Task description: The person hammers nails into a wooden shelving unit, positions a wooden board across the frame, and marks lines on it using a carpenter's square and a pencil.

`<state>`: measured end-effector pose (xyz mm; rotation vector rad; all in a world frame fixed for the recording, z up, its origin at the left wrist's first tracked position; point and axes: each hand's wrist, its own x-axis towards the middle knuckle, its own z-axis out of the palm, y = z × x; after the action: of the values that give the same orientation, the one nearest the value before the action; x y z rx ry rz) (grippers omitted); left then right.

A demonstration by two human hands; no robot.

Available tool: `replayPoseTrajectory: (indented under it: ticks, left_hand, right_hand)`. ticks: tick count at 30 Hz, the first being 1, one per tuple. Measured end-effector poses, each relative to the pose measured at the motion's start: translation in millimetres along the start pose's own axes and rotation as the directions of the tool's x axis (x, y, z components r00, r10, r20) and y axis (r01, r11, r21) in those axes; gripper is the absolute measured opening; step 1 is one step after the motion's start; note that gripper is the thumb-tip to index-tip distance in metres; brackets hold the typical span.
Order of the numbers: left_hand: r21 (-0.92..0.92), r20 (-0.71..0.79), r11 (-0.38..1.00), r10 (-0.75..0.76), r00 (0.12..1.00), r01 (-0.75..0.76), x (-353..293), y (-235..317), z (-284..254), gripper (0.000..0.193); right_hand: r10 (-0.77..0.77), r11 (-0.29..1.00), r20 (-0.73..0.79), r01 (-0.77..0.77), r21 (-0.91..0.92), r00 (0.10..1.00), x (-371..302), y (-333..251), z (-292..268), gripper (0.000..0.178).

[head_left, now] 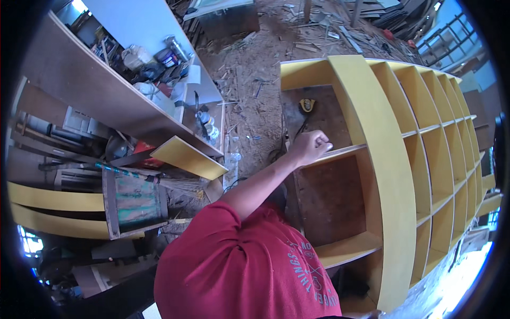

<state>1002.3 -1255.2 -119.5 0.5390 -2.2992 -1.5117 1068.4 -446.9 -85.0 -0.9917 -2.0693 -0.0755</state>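
My left hand (312, 148) is closed, knuckles up, above a thin divider (345, 152) of a large yellow shelf unit (372, 159) with many square compartments. Whatever its fingers hold, if anything, is hidden. Beyond the hand, a yellow-and-black object like a tape measure (306, 105) lies on the brown backing board (324, 119) in the far left compartment, with a thin dark strip running from it toward my hand. Only a sliver of my right hand (376, 313) shows at the lower edge, by the near end of the unit's wide yellow board; its fingers are cut off.
To the left stands a wooden cabinet (111, 90) with jars, bags and tools inside. A loose yellow board (190, 158) leans near a worn wooden stool (135, 199). Wood scraps (319, 34) litter the dusty floor (255, 111), and curved yellow boards (58, 198) lie far left.
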Motion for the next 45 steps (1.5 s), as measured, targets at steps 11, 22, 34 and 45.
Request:
replayPoseTrajectory:
  ticks: [11, 22, 34, 45]
  left_hand:
    - [-0.05, -0.314, 0.919, -0.385, 0.868, 0.39, 9, -247, -203, 0.031]
    - [-0.067, -0.572, 0.812, -0.507, 0.645, 0.579, 113, -344, -421, 0.027]
    - [0.619, -0.755, 0.234, -0.088, 0.65, 0.75, 246, -445, -655, 0.023]
    - [0.56, -0.751, 0.06, -0.385, 0.537, 0.826, 290, -482, -674, 0.024]
  right_hand:
    - [-0.479, 0.822, 0.23, 0.341, 0.456, 0.847, -120, -315, -48, 0.053]
    - [-0.908, 0.387, 0.175, 0.598, 0.702, 0.381, -359, -740, -90, 0.067]
    - [-0.875, 0.476, 0.385, 0.665, 0.575, 0.294, -421, -770, -49, 0.082]
    - [-0.886, 0.451, 0.346, 0.744, 0.493, 0.307, -421, -763, -39, 0.082]
